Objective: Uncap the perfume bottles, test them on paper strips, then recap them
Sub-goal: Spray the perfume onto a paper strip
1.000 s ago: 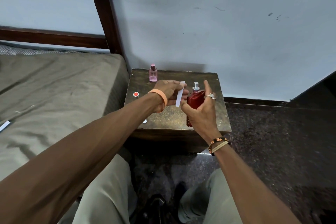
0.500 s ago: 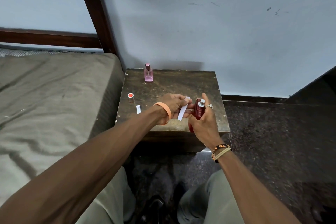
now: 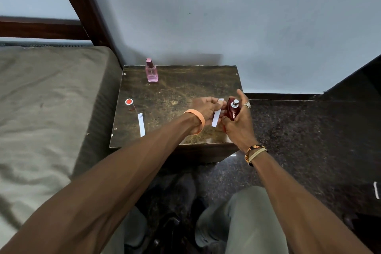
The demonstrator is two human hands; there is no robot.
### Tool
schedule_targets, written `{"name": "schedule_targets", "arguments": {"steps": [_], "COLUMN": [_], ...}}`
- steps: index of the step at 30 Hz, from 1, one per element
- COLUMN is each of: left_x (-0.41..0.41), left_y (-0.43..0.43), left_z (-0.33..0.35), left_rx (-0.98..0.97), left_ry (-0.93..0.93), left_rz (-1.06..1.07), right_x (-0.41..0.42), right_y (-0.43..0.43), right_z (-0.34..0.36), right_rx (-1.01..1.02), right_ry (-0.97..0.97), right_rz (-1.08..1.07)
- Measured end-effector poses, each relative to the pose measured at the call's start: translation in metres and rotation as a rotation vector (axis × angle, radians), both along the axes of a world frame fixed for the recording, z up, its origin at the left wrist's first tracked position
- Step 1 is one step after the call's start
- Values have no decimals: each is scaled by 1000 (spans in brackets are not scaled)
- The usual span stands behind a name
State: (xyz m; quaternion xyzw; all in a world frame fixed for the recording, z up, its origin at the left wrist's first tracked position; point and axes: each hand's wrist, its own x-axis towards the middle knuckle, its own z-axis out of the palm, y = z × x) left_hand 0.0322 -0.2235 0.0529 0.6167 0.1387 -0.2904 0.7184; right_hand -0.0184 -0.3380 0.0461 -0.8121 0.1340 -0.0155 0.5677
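Note:
My right hand (image 3: 239, 123) grips a dark red perfume bottle (image 3: 232, 110) with its silver sprayer bare, index finger raised behind the nozzle. My left hand (image 3: 206, 109) pinches a white paper strip (image 3: 217, 115) just left of the bottle, close to the nozzle. Both are held over the small brown bedside table (image 3: 175, 97). A pink perfume bottle (image 3: 152, 71) stands capped at the table's back left. A red-topped cap (image 3: 129, 103) stands near the table's left edge, with a second paper strip (image 3: 141, 121) lying beside it.
A bed with an olive sheet (image 3: 45, 99) adjoins the table on the left, its dark wooden frame (image 3: 82, 2) behind. A pale wall stands behind the table. Dark speckled floor (image 3: 299, 140) lies to the right; my knees are below.
Both hands have lowered together toward the table's front right, keeping strip and red bottle side by side. The view has tilted down.

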Motion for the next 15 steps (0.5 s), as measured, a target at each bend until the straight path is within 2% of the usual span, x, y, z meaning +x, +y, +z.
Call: {"name": "schedule_targets", "arguments": {"steps": [10, 15], "left_x": [5, 2], "left_y": [-18, -16], "left_z": [-16, -20], "left_rx": [-43, -77], "left_ry": [36, 34], "left_rz": [5, -10], "right_x": [14, 10], "right_y": [-21, -19], "right_z": [-20, -26], "right_rx": [42, -10], "right_ry": [-4, -24], "right_rz": [-69, -69]}}
